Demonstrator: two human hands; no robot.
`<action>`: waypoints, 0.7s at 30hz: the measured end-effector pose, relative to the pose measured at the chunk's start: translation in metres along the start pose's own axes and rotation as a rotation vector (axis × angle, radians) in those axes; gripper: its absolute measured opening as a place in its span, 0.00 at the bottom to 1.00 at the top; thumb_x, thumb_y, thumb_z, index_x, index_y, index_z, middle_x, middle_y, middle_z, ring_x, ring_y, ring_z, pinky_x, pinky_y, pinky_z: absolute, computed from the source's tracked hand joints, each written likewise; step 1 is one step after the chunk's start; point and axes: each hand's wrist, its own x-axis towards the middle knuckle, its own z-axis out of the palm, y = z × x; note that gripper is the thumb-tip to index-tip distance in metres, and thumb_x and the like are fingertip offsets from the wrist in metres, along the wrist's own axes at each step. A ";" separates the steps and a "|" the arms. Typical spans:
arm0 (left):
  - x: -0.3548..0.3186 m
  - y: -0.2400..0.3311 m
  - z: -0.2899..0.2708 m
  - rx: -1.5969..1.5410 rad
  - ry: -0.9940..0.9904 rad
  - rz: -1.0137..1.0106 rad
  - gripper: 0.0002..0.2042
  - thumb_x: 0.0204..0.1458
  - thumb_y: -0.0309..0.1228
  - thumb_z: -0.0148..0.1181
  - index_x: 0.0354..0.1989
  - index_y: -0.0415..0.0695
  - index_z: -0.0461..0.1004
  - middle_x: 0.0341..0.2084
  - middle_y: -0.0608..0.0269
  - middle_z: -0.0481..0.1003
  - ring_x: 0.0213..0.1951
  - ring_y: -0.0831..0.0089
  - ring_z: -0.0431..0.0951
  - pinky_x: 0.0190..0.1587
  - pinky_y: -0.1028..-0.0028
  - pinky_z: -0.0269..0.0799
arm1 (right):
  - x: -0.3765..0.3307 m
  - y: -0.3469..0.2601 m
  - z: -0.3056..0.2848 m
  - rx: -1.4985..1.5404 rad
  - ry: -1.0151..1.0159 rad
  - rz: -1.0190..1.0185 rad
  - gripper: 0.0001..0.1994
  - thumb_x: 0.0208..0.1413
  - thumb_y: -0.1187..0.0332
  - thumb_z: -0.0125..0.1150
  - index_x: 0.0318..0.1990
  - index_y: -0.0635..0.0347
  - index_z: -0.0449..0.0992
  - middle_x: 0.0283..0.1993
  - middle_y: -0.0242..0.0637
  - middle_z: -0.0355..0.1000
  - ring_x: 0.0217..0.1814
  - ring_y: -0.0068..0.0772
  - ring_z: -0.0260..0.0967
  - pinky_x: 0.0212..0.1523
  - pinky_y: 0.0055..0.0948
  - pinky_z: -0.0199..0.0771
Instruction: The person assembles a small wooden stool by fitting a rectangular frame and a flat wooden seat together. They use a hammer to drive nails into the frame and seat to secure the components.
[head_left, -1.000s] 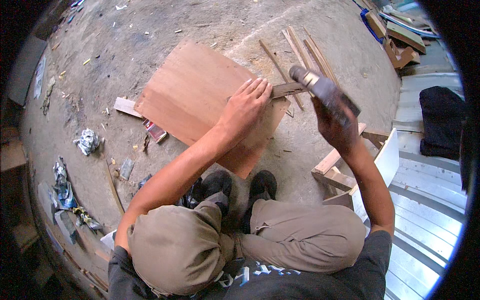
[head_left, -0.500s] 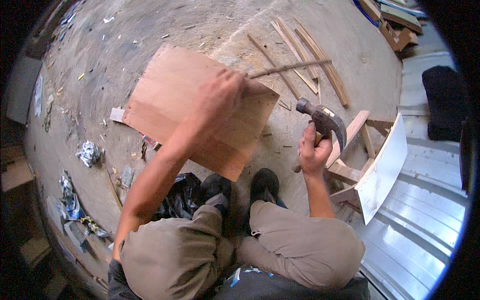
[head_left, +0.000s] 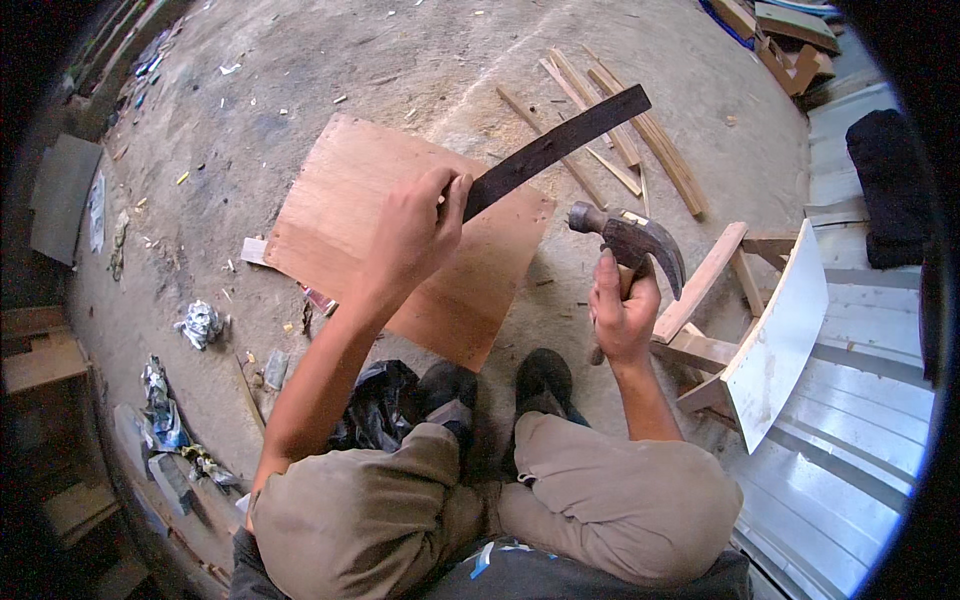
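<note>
My left hand (head_left: 418,215) grips one end of a dark, flat strip (head_left: 560,145), its material unclear. The strip slants up to the right, its broad face showing. Below that hand lies a square plywood panel (head_left: 335,200) with small marks along its edges; what it rests on is hidden. My right hand (head_left: 626,310) is wrapped round the handle of a claw hammer (head_left: 630,240), just right of the panel. The hammer's head is up, its face pointing left and its claw curving right.
Several thin wooden strips (head_left: 655,150) lie on the concrete beyond. At right stands a wooden frame (head_left: 700,285) with a white panel (head_left: 775,335), beside corrugated metal sheeting (head_left: 840,400). A black plastic bag (head_left: 380,410) lies near my feet, with crumpled foil (head_left: 200,325) and scraps at left.
The strip has turned from edge-on to broad face, with its far end raised. My left hand has shifted slightly left and down. The hammer has moved a little left.
</note>
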 end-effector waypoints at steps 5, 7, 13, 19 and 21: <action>-0.011 0.014 -0.007 0.035 -0.122 -0.081 0.11 0.56 0.35 0.59 0.36 0.38 0.75 0.27 0.48 0.77 0.31 0.56 0.79 0.33 0.63 0.71 | -0.005 0.004 -0.006 -0.086 0.044 -0.054 0.10 0.63 0.64 0.56 0.33 0.60 0.70 0.23 0.26 0.64 0.18 0.17 0.58 0.17 0.21 0.59; -0.007 0.011 -0.019 0.279 -0.187 0.052 0.11 0.55 0.36 0.59 0.37 0.40 0.75 0.29 0.51 0.77 0.32 0.56 0.78 0.34 0.62 0.72 | -0.003 -0.010 -0.010 -0.235 0.026 -0.243 0.09 0.63 0.65 0.56 0.38 0.62 0.71 0.26 0.29 0.67 0.22 0.21 0.63 0.23 0.24 0.65; 0.008 0.028 -0.035 0.546 -0.257 0.216 0.09 0.56 0.37 0.56 0.36 0.45 0.77 0.30 0.54 0.76 0.34 0.55 0.78 0.36 0.60 0.73 | 0.012 -0.029 -0.020 -0.529 -0.120 -0.575 0.12 0.56 0.67 0.65 0.44 0.65 0.74 0.35 0.44 0.75 0.33 0.37 0.75 0.35 0.34 0.73; 0.067 0.082 -0.101 0.870 -0.557 0.247 0.08 0.51 0.37 0.59 0.29 0.46 0.79 0.24 0.55 0.76 0.33 0.55 0.78 0.37 0.59 0.73 | 0.037 -0.080 -0.016 -0.433 -0.079 -0.506 0.12 0.57 0.70 0.64 0.45 0.66 0.74 0.35 0.41 0.76 0.33 0.31 0.74 0.35 0.29 0.73; 0.078 0.082 -0.117 0.903 -0.542 0.352 0.08 0.50 0.36 0.60 0.28 0.45 0.79 0.25 0.55 0.76 0.33 0.55 0.78 0.38 0.59 0.73 | 0.044 -0.084 -0.011 -0.301 -0.013 -0.401 0.12 0.57 0.70 0.64 0.45 0.66 0.74 0.34 0.38 0.76 0.33 0.27 0.73 0.35 0.28 0.73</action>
